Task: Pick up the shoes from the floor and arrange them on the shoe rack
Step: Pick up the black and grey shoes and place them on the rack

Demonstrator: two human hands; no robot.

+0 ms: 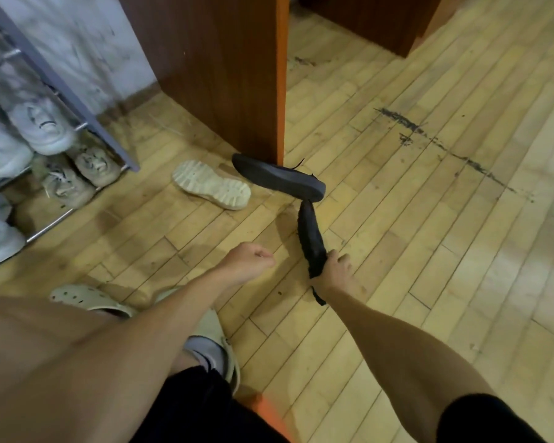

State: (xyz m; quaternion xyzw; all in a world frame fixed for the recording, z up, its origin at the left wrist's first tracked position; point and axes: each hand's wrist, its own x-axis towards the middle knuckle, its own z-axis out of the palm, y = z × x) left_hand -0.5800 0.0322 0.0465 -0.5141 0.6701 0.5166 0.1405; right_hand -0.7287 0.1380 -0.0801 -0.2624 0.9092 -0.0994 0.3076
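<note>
- The right hand (335, 270) is closed around the heel end of a black shoe (311, 241), whose toe points away toward a second black shoe (277, 179); the two nearly touch. Gripping by the heel probably lets the shoe hang freely for carrying.
- The second black shoe lies on its side on the floor (429, 219), tipped against the foot of a brown wooden panel (221, 75), sole outward.
- The left hand (253, 257) is curled into a loose fist and holds nothing, hovering above the floor; it looks free to take another shoe.
- A beige shoe (211, 183) lies sole-up on the floor between the panel and the shoe rack (77, 100).
- The rack at the left edge already carries pale sneakers on its rails, with a beige pair on the lowest level.
- Judging from this, three shoes remain to be shelved.
</note>
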